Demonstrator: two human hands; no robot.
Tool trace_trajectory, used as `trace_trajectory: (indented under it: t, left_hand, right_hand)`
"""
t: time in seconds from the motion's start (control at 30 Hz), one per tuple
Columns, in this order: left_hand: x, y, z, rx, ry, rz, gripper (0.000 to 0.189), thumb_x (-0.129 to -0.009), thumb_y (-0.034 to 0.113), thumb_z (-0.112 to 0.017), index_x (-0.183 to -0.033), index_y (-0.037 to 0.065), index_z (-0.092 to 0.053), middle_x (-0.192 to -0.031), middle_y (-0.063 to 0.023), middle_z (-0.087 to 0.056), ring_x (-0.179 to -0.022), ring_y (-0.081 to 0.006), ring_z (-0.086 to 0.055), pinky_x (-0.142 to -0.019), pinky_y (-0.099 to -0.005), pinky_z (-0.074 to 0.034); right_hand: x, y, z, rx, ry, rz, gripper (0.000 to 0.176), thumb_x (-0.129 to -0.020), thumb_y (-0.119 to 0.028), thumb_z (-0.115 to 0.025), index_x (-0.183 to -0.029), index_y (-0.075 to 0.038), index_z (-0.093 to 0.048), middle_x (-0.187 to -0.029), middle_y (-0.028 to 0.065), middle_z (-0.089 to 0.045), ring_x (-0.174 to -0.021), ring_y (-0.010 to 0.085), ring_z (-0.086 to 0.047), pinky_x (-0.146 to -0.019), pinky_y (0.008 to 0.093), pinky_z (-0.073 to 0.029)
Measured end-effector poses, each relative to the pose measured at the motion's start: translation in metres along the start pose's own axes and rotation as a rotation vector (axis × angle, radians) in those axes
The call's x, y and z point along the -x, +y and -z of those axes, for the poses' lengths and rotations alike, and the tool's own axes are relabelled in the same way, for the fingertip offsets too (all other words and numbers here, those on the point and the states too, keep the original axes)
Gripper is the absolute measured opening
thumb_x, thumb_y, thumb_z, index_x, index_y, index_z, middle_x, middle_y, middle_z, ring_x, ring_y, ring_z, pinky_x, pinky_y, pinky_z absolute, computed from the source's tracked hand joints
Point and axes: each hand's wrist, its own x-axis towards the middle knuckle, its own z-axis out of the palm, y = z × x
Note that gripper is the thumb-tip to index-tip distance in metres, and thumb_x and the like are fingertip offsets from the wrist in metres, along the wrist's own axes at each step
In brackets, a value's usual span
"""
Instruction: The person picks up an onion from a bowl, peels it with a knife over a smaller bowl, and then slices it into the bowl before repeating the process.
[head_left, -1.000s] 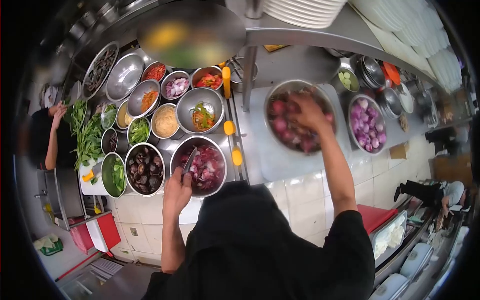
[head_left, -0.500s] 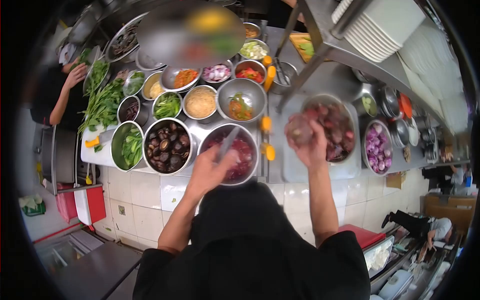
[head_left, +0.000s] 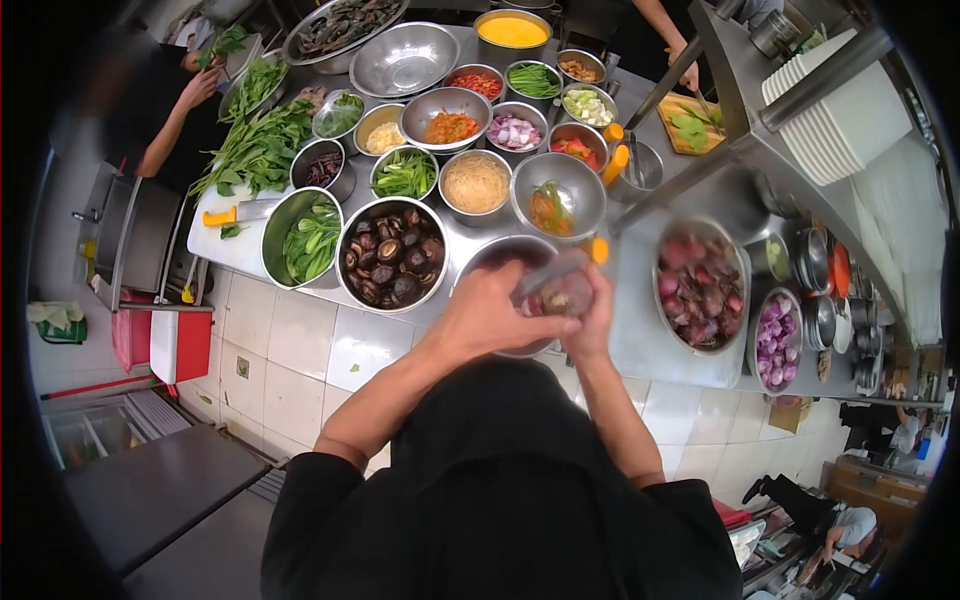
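My left hand [head_left: 480, 318] is closed around a knife [head_left: 548, 276], whose grey blade is blurred and points up to the right. In my right hand [head_left: 594, 318] is a red onion [head_left: 562, 297], touched by the left thumb and lying close to the blade. Both hands are over a steel bowl [head_left: 466, 272] at the table edge; they cover most of its contents. To the right, a large bowl [head_left: 742, 318] holds unpeeled red onions [head_left: 698, 300]. Beyond it, peeled purple onions [head_left: 777, 342] fill an oval container.
Left of my hands stand bowls of dark mushrooms [head_left: 392, 256] and green vegetables [head_left: 312, 240]. Behind are bowls of noodles [head_left: 474, 184] and sliced peppers [head_left: 550, 208]. A yellow-handled knife [head_left: 222, 215] lies at far left. A steel shelf [head_left: 740, 170] overhangs the right; co-workers' hands [head_left: 200, 88] are beyond.
My right hand has moved left from above the unpeeled onions, bringing a red onion to the knife in my left hand. The view has shifted, showing more of the table's far side.
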Motion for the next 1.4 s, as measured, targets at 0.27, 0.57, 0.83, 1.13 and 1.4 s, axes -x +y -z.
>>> trace_trajectory:
  t: [0.27,0.57,0.83,1.13,1.4]
  left_hand:
    - [-0.001,0.000,0.001,-0.061,-0.089,0.058,0.075,-0.060,0.060,-0.079,-0.089,-0.007,-0.060,-0.072,-0.0250,-0.064,-0.067,-0.0405,-0.066,-0.064,-0.0435,-0.052]
    - [-0.002,-0.021,-0.024,-0.126,0.001,-0.090,0.078,-0.067,0.067,-0.074,-0.083,-0.008,-0.058,-0.055,-0.0171,-0.054,-0.050,-0.0318,-0.059,-0.050,-0.0406,-0.049]
    - [0.008,-0.018,-0.040,0.048,0.039,0.018,0.070,-0.076,0.061,-0.069,-0.090,-0.007,-0.062,-0.062,-0.0212,-0.059,-0.058,-0.0365,-0.062,-0.053,-0.0422,-0.049]
    - [0.005,-0.027,-0.027,0.083,0.037,-0.065,0.067,-0.079,0.059,-0.069,-0.082,-0.008,-0.061,-0.053,-0.0173,-0.051,-0.047,-0.0265,-0.055,-0.047,-0.0368,-0.044]
    - [0.009,-0.038,-0.036,0.074,-0.018,-0.100,0.061,-0.083,0.054,-0.068,-0.075,-0.006,-0.061,-0.050,-0.0138,-0.048,-0.044,-0.0209,-0.049,-0.046,-0.0357,-0.043]
  right_hand:
    - [0.004,0.004,-0.011,0.243,0.086,0.169,0.037,-0.095,-0.035,-0.031,-0.100,-0.004,-0.051,-0.093,0.0046,-0.056,-0.086,0.0125,-0.053,-0.078,0.0270,-0.044]
    - [-0.003,0.014,0.006,0.211,0.162,0.180,0.036,-0.094,-0.032,-0.028,-0.087,-0.004,-0.051,-0.083,0.0023,-0.052,-0.077,0.0114,-0.048,-0.069,0.0255,-0.040]
    - [-0.011,0.017,0.004,0.471,0.244,0.440,0.039,-0.091,-0.030,-0.029,-0.083,0.001,-0.051,-0.078,0.0056,-0.052,-0.073,0.0145,-0.048,-0.068,0.0276,-0.040]
    - [-0.018,-0.013,-0.008,0.616,-0.013,0.312,0.041,-0.090,-0.027,-0.030,-0.079,0.005,-0.054,-0.080,0.0101,-0.056,-0.073,0.0169,-0.051,-0.068,0.0290,-0.041]
    - [-0.023,-0.020,-0.001,0.597,-0.089,-0.040,0.039,-0.089,-0.023,-0.034,-0.074,0.006,-0.056,-0.071,0.0103,-0.057,-0.068,0.0185,-0.050,-0.066,0.0307,-0.040]
